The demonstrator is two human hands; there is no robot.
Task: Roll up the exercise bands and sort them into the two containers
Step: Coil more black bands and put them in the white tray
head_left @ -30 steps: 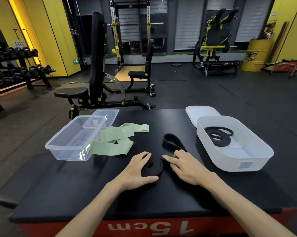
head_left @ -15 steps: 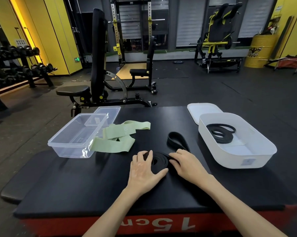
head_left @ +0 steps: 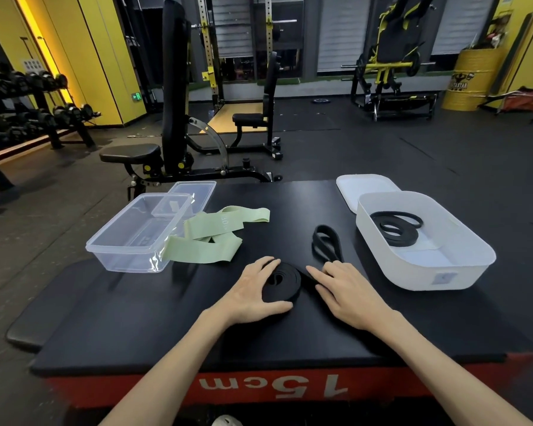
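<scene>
Fingers point(head_left: 263, 263) of the left hand point(head_left: 253, 292) are curving round the far edge of the flat black rubber exercise band point(head_left: 285, 281), and the thumb is closing on its near edge, so this hand is cupping the coiled part. The right hand point(head_left: 348, 292) is lying flat and gripping nothing, its fingertips point(head_left: 316, 273) pressing the band's tail where it is leaving the coil at three o'clock.

The band is sitting mid-way across the black padded worktop point(head_left: 167, 318), mostly wound into a flat spiral, with its unwound end loop point(head_left: 325, 244) trailing toward one o'clock. By my reading the rolling step is under way, well past halfway. The next move is calling for feeding that loop in while holding the coil tight, since springy rubber is likely to unwind if let go.

At two o'clock the white oval plastic tub point(head_left: 428, 276) is holding one coiled black band point(head_left: 394, 227). At ten o'clock pale green fabric bands point(head_left: 210, 241) are lying unrolled just beside the clear rectangular plastic container point(head_left: 127, 258).
</scene>
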